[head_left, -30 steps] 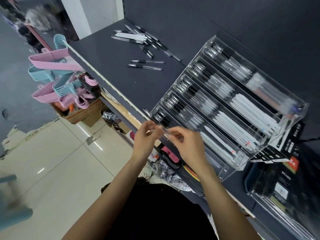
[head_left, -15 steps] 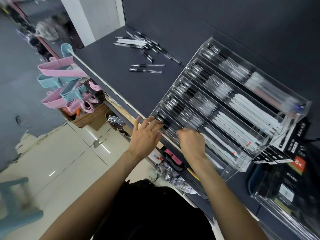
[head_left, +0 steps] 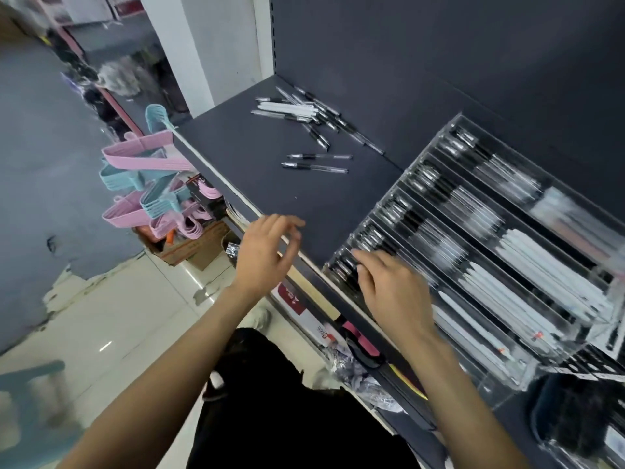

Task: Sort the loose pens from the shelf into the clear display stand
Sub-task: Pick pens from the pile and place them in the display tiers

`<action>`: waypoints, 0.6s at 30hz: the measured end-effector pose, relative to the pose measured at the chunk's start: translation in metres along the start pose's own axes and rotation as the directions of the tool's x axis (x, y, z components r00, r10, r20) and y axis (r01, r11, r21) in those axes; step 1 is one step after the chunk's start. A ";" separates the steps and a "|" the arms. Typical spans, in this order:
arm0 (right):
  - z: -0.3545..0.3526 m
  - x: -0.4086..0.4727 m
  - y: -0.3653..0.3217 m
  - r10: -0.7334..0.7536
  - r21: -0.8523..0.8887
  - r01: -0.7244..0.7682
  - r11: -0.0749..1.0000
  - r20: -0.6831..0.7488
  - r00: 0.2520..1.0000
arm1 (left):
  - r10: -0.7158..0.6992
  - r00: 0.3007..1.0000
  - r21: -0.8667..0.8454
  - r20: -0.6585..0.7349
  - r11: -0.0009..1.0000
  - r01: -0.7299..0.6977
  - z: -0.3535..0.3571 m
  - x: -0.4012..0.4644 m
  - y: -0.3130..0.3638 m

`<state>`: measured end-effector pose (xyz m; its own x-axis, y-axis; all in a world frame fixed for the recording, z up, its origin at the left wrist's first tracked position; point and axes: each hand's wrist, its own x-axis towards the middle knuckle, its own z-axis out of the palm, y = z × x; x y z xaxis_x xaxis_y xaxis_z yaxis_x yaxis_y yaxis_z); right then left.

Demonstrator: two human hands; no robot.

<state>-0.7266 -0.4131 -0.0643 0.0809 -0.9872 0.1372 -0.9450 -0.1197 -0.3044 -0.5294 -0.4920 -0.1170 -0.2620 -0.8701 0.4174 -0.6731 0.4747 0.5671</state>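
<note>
Pens (head_left: 316, 162), loose, lie on dark shelf (head_left: 250, 157) upper middle: two clear-barrelled black-grip ones apart in front, a pile of black and white ones behind near back wall. Far left, pink and blue hangers (head_left: 148, 184) hang below shelf edge. Left hand (head_left: 265, 255) hovers over shelf front edge, fingers spread loose, holding nothing. Right hand (head_left: 394, 289) rests fingers straight on lowest row of clear display stand (head_left: 581, 346), rows filled with black-capped and white pens. Red label under shelf, writing unreadable.

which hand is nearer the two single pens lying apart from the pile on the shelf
Left. The left hand hovers at the shelf edge, below the two pens. The right hand rests farther off on the display stand.
</note>
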 end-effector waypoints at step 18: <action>0.108 0.261 -0.002 0.351 -0.296 -0.278 0.914 0.233 0.907 | 0.064 0.866 0.197 0.496 0.963 -0.184 0.029 0.268 -0.212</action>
<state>-0.6695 -0.6814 -0.1297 -0.1848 -0.9618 -0.2018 -0.9799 0.1961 -0.0374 -0.4768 -0.8301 -0.1459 -0.6133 -0.7886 0.0453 -0.7360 0.5913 0.3298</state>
